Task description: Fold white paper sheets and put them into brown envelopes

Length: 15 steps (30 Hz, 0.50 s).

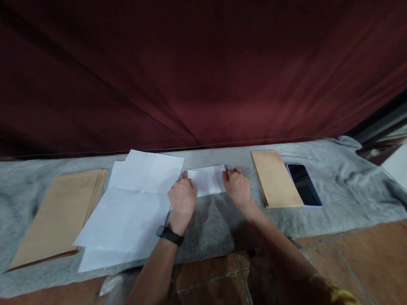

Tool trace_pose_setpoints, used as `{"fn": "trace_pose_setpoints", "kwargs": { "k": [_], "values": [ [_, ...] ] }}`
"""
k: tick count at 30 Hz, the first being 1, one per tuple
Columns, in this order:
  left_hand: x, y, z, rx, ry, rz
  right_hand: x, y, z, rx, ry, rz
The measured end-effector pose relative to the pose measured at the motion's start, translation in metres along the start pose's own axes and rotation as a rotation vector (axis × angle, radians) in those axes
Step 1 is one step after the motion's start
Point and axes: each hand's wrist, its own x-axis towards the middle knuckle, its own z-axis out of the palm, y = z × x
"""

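Note:
A small folded sheet of white paper lies on the grey cloth, between my two hands. My left hand grips its left edge with curled fingers; a dark watch sits on that wrist. On the opposite edge my right hand is closed in the same way, thumb toward the paper. Large white sheets with fold creases lie just left of my left hand, overlapping one another. To the right of my right hand is a stack of small brown envelopes.
Large brown envelopes are stacked at the far left, partly beside the white sheets. A phone lies against the small envelopes. The grey cloth ends at a dark red curtain behind. Tiled floor shows in front.

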Motion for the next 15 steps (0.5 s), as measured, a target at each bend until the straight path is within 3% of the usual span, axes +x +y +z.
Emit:
{"fn": "trace_pose_setpoints", "kwargs": {
  "k": [15],
  "values": [
    [0.004, 0.0002, -0.0055, -0.006, -0.038, -0.021, 0.0015, -0.0029, -0.0008, 0.002, -0.042, 0.014]
  ]
}}
